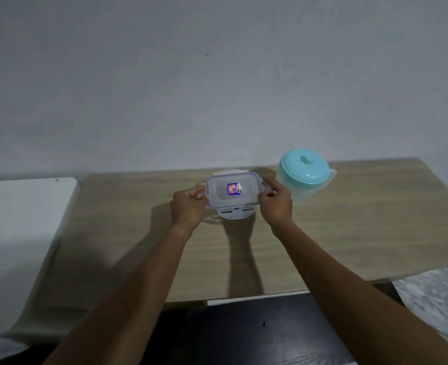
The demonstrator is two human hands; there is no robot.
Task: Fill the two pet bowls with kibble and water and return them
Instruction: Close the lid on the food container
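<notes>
Left hand (188, 206) and right hand (275, 204) clamp the short ends of the clip-lid container (232, 192), held centred over the counter (349, 233), long axis left-right. Pitcher (303, 177) sits just right, nearer right hand. Bowls not in view.

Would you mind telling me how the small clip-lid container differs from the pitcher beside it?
The container is rectangular with a clear lid and a red-and-blue sticker; the pitcher is round with a plain teal knobbed lid. The container sits lower and is smaller; the pitcher stands taller. The left hand and right hand grip the container's side clips; the pitcher stands untouched. Both are translucent plastic, lidded, on the wooden table.
</notes>
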